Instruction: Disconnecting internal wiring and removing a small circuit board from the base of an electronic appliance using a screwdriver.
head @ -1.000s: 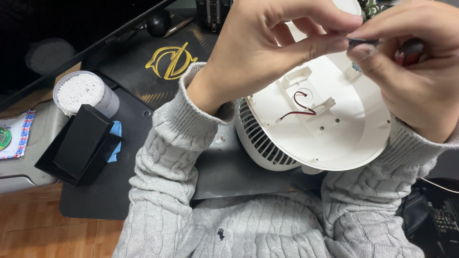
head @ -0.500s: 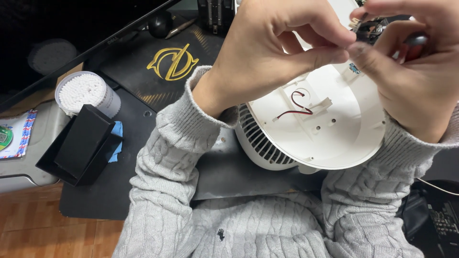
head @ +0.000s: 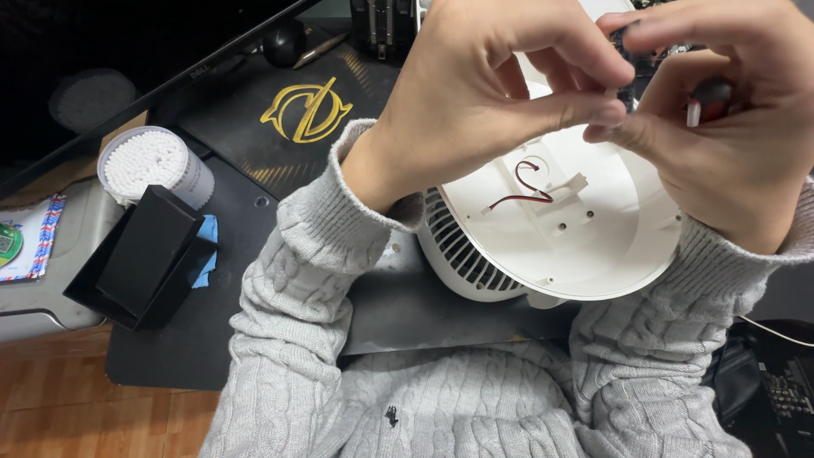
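While my two hands meet at the upper right of the frame, my left hand [head: 492,93] has its thumb and forefinger pinched together on a tiny part that I cannot make out, right against the fingertips of my right hand [head: 721,136]. My right hand is curled closed around a small dark-handled tool with a red and white band [head: 708,100], its thumb pressing toward my left fingertips. Just below both hands, right of centre, lies the round white plastic fan housing [head: 585,246], its flat inner face turned up and a slotted grille showing along its lower left edge; a thin red and black wire [head: 526,188] loops across that face beside a small white clip. The housing rests on a dark desk mat with a yellow emblem [head: 305,110] that runs toward the upper left. At the left of the frame stands a round clear tub of white cotton swabs [head: 153,165], touching a black angular stand [head: 140,254] just below it. My grey cable-knit sweater sleeves [head: 297,280] fill the bottom of the frame.
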